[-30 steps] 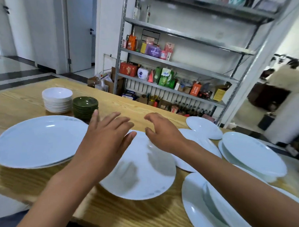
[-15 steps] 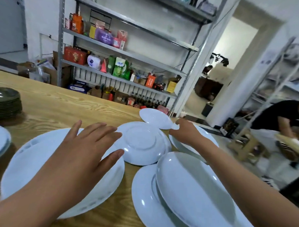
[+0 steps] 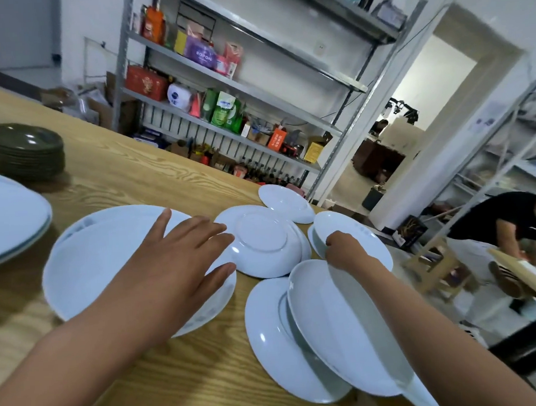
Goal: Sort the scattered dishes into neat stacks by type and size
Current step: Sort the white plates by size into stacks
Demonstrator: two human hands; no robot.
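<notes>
- The right hand [image 3: 339, 248] is curling its fingers over the near rim of a white plate [image 3: 367, 244], which is lying just right of the upturned plate [image 3: 264, 241].
- The left hand [image 3: 174, 262] is resting, fingers spread, on the large plate [image 3: 88, 266] left of the upturned plate.
- Seven white plates are showing in full, an eighth is cut off at the left edge, plus one stack of green saucers [image 3: 25, 152], on the wooden table [image 3: 130, 175].
</notes>
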